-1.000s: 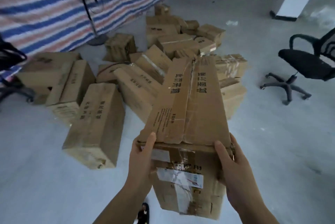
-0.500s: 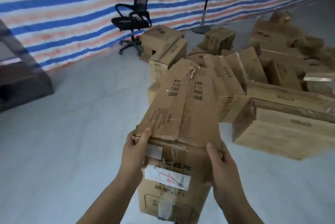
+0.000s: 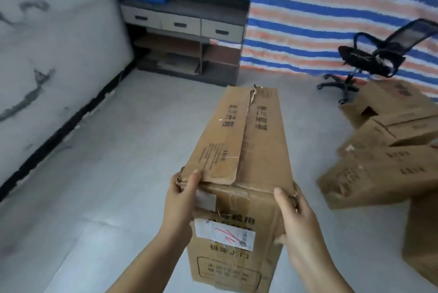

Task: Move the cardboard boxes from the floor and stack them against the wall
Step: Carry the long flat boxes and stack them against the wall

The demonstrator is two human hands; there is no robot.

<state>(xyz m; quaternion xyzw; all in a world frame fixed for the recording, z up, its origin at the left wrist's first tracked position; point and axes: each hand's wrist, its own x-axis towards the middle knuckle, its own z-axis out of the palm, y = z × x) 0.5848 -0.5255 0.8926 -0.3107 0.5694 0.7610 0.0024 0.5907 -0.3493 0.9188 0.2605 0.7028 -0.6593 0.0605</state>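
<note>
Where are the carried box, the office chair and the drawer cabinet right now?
carried box (image 3: pixel 258 141): head view, on its top flap.
office chair (image 3: pixel 362 59): head view, on the seat.
drawer cabinet (image 3: pixel 181 24): head view, on the middle drawer front.

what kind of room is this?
Probably a bare office or storeroom under refit: striped tarp as one wall, drawer shelf unit, office chair, cardboard boxes on concrete floor.

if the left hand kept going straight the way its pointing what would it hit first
The left hand grips the box and points forward, up the picture. Beyond it lies bare floor, then probably the shelf unit by the wall, though depth is unclear.
</note>
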